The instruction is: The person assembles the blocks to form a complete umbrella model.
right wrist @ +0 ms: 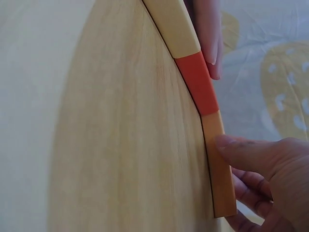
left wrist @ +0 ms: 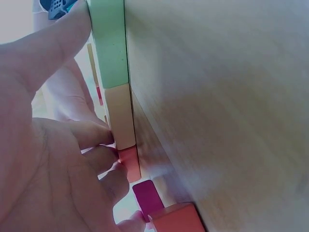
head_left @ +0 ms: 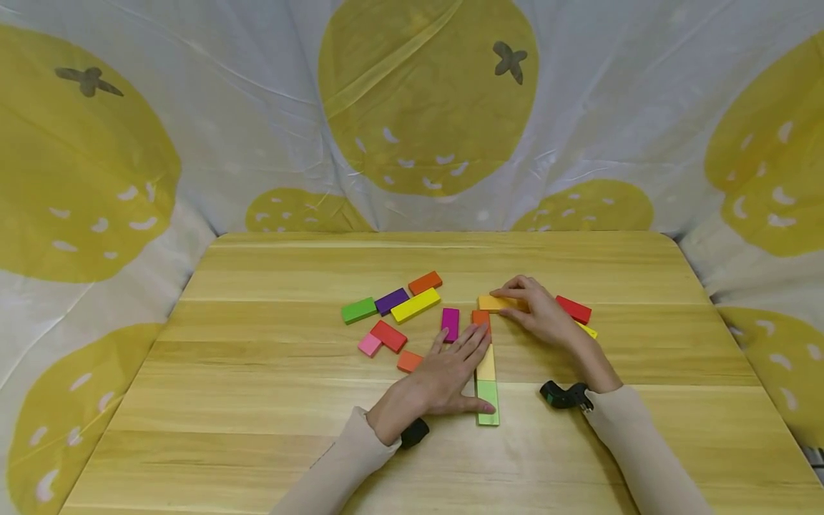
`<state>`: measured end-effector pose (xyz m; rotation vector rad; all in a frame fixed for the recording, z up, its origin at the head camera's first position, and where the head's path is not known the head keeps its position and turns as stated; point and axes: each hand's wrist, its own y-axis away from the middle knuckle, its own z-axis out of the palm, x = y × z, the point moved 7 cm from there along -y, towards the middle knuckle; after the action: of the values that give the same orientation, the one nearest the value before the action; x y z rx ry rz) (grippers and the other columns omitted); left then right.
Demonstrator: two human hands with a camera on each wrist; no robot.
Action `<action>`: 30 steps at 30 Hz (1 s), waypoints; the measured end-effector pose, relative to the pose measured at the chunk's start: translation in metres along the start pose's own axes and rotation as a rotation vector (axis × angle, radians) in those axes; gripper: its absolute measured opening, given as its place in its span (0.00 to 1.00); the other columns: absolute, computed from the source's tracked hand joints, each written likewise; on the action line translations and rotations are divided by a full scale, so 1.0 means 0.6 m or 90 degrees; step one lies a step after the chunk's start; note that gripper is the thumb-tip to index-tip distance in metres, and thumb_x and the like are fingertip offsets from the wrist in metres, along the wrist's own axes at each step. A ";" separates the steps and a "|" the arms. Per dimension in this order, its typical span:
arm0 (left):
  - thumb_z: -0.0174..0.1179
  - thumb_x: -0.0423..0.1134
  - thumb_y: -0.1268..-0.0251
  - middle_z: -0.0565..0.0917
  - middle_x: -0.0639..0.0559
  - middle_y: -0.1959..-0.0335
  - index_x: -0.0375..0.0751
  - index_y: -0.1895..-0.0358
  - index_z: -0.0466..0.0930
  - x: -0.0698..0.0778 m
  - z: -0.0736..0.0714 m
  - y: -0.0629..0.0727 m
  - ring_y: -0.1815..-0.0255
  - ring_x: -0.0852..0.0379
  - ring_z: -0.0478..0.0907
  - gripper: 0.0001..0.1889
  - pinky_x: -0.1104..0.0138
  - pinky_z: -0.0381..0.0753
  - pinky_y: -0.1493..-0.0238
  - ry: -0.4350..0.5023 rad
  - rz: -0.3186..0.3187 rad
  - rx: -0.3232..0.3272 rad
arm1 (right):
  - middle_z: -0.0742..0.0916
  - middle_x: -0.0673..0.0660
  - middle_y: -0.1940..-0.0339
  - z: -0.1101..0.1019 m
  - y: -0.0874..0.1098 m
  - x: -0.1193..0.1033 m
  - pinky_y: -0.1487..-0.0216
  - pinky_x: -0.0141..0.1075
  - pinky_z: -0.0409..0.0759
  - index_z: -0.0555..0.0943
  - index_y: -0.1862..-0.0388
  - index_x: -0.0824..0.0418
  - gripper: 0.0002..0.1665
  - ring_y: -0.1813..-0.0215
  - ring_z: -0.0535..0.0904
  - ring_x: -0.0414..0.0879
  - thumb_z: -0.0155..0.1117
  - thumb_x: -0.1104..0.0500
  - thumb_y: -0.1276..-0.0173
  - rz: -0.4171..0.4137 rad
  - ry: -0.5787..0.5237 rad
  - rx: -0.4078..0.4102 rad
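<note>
My right hand (head_left: pixel 543 311) pinches a light orange block (head_left: pixel 487 305) between thumb and fingers on the table. In the right wrist view, one end of this block meets a red-orange block (right wrist: pixel 198 83). A cream block (head_left: pixel 486 363) and a light green block (head_left: pixel 488 413) continue from there toward me in a straight line. Across that line lies my left hand (head_left: pixel 443 375), fingers stretched out, the fingertips on the red-orange block and the thumb at the light green one. Just beside the left fingers is a magenta block (head_left: pixel 451 320).
On the left lie green (head_left: pixel 358 310), purple (head_left: pixel 391 301), yellow (head_left: pixel 415 306) and orange (head_left: pixel 425 282) blocks, touching in a group. Closer to me are red (head_left: pixel 389 335), pink (head_left: pixel 370 345) and orange-red (head_left: pixel 408 361) blocks. A red block (head_left: pixel 573 309) and a yellow block (head_left: pixel 588 330) lie beyond my right wrist.
</note>
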<state>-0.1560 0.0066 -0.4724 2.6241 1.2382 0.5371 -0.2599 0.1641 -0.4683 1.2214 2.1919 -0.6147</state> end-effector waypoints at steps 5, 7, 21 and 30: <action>0.55 0.74 0.34 0.35 0.53 0.12 0.46 0.14 0.37 0.000 0.000 0.001 0.11 0.55 0.33 0.58 0.44 0.40 0.14 0.002 -0.001 0.002 | 0.82 0.62 0.45 0.003 0.000 0.000 0.37 0.55 0.74 0.84 0.37 0.64 0.20 0.39 0.75 0.57 0.66 0.63 0.26 0.003 0.009 -0.002; 0.55 0.74 0.34 0.35 0.53 0.12 0.45 0.14 0.37 0.000 0.000 0.001 0.11 0.55 0.34 0.58 0.44 0.40 0.14 0.000 -0.002 0.003 | 0.82 0.61 0.45 0.003 0.000 -0.001 0.36 0.54 0.74 0.84 0.37 0.63 0.20 0.40 0.75 0.57 0.67 0.63 0.26 0.002 0.016 0.001; 0.54 0.75 0.34 0.35 0.53 0.12 0.46 0.14 0.37 0.000 0.000 0.000 0.11 0.55 0.34 0.58 0.45 0.40 0.14 -0.008 -0.005 0.001 | 0.83 0.62 0.47 0.001 0.001 -0.009 0.37 0.58 0.73 0.85 0.39 0.64 0.19 0.42 0.77 0.59 0.68 0.64 0.28 -0.017 0.048 0.012; 0.54 0.75 0.35 0.36 0.53 0.12 0.46 0.14 0.38 0.000 -0.002 0.000 0.11 0.55 0.35 0.58 0.45 0.42 0.14 -0.016 -0.007 -0.001 | 0.83 0.63 0.45 -0.002 0.003 -0.009 0.34 0.61 0.72 0.83 0.36 0.64 0.22 0.40 0.77 0.60 0.67 0.62 0.26 -0.009 0.053 -0.004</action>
<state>-0.1562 0.0066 -0.4715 2.6140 1.2431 0.5015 -0.2562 0.1620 -0.4642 1.2504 2.2711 -0.5724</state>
